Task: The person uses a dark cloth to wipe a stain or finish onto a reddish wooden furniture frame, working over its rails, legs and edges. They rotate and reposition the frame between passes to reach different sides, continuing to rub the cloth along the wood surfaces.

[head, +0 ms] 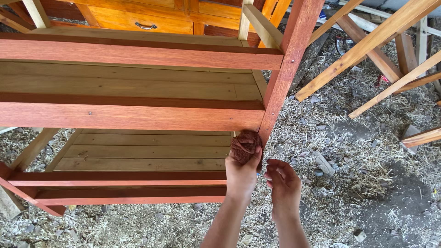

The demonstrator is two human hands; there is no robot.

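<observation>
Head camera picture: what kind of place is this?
Probably a woodworking yard. Wood shavings cover the ground, loose wooden frames lie about, and a left hand presses a cloth against a wooden rack.

My left hand [241, 177] presses a reddish-brown rag [245, 146] against the shelf's red corner post [274, 98]; my right hand [284, 183] hovers just beside the post, fingers loosely curled.

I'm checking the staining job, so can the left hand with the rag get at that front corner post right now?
Probably yes: the left hand already presses the brown rag against the red post, with nothing between them; the right hand is beside it.
</observation>
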